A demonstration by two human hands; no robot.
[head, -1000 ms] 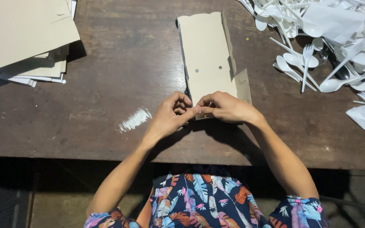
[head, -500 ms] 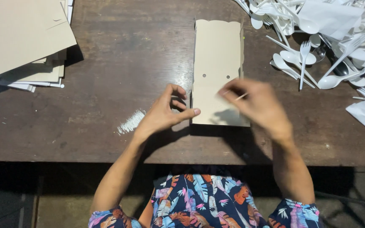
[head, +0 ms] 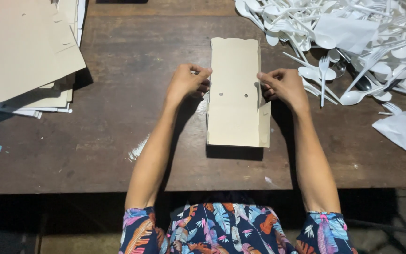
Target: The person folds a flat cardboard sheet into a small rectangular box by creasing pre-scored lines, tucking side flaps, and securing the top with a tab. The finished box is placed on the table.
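Both hands are on the long tan cardboard blank with two small punched holes (head: 235,91), which lies flat in the middle of the dark worn wooden surface (head: 118,141), short edge toward the person. The left hand (head: 187,81) is pinched closed on the blank's left side flap, the right hand (head: 284,84) is pinched closed on the right flap, both about level with the holes.

My take on doing this fold well: keep both hands level with each other so the flaps come up along the scored lines evenly, and press the base down so it doesn't skew.

Packaging-wise, there's a stack of flat tan cardboard sheets (head: 22,51) at the far left, plain, with no labels I can make out. Top right is a big heap of white plastic forks and spoons (head: 353,42), with a white paper piece (head: 400,131) just below it by the right edge.
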